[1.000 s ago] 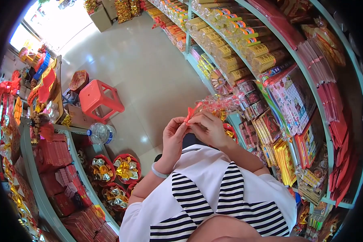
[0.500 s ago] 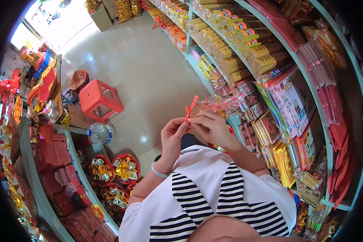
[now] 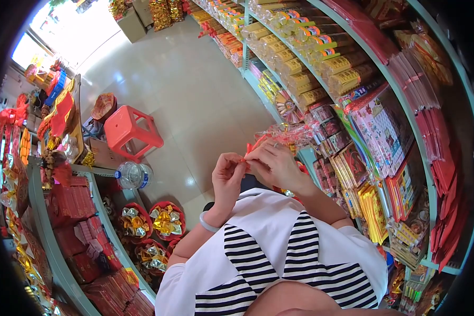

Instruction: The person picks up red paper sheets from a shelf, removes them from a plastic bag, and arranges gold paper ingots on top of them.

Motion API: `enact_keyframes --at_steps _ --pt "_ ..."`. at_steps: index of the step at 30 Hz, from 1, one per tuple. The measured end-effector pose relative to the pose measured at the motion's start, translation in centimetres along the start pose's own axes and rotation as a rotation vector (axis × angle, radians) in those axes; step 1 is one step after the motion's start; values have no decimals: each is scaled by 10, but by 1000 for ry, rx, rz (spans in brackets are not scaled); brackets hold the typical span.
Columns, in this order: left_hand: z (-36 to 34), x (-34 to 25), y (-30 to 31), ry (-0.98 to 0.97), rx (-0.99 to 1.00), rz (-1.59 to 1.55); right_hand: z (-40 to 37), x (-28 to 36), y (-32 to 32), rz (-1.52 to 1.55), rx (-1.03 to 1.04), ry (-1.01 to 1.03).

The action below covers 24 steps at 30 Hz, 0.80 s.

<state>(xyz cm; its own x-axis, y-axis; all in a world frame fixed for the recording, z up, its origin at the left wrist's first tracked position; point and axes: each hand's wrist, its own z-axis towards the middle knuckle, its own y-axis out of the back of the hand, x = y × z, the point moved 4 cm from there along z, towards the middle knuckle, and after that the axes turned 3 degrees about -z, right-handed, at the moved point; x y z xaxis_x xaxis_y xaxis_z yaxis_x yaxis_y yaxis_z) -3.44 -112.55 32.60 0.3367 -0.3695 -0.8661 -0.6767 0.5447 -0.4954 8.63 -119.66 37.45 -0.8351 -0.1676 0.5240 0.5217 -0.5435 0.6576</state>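
In the centre of the frame, the left hand (image 3: 227, 171) and the right hand (image 3: 271, 164) both pinch a thin red plastic strip (image 3: 251, 147) between thumb and fingertips, just below a crinkled clear plastic bag (image 3: 295, 134). I judge that the strip is being twisted or knotted. The next move needs a firm pinch, so that the strip does not slip.
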Motion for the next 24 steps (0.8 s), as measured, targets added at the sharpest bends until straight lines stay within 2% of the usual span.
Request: enact_keyframes --at_steps 2,8,13,17,24 --pt "0 0 -2 -33 13 7 -1 -2 -1 70 20 -69" --pt "-1 3 -3 -100 25 78 2 3 7 90 36 -90" --pt "-2 3 -6 -130 71 200 9 1 24 -101 -8 -7" --pt "-4 6 -10 -143 170 242 7 -4 28 -8 162 42" --pt "-3 16 -7 -87 245 234 -2 -13 25 44 248 -28"
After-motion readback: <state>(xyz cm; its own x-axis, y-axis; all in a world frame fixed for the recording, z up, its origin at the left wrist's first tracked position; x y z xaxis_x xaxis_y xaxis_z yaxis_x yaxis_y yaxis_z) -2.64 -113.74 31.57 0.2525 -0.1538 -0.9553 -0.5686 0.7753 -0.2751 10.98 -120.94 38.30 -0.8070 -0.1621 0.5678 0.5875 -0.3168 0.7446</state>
